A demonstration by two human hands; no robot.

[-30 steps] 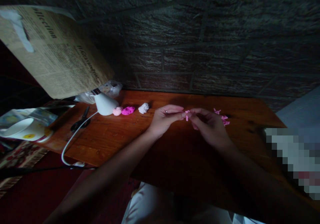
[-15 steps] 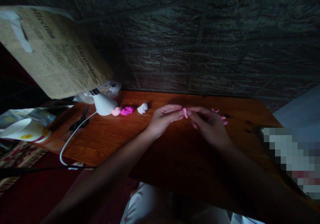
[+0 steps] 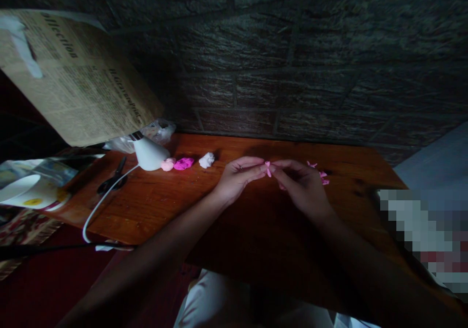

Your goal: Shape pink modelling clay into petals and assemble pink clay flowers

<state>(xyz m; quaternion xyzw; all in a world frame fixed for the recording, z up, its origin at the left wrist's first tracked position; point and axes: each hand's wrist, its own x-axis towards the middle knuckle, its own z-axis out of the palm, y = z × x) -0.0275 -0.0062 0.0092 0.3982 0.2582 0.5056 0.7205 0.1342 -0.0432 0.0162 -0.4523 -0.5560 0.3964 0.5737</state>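
Observation:
Between the fingertips of both hands is a small pink piece of modelling clay (image 3: pixel 268 168), narrow at its middle. My left hand (image 3: pixel 236 177) pinches it from the left, thumb and forefinger closed on it. From the right, my right hand (image 3: pixel 302 182) pinches the same piece with its thumb and forefinger. Beyond the right hand's knuckles lie small shaped pink clay pieces (image 3: pixel 323 178), partly hidden by that hand. Left of my left hand, a white clay lump (image 3: pixel 206 160), a bright magenta clay lump (image 3: pixel 184 164) and a pale pink clay lump (image 3: pixel 168 164) rest in a row.
A lamp with a white base (image 3: pixel 149 153) and a newsprint shade (image 3: pixel 87 79) stands at the left, its cord running over the table (image 3: pixel 146 211). Black scissors (image 3: pixel 113 182) and a paper cup (image 3: pixel 34 191) lie further left. A dark brick wall (image 3: pixel 256 89) rises behind.
The pink clay piece has turned between the fingertips and its visible outline differs. Both hands keep their pinch. The whole view has shifted slightly.

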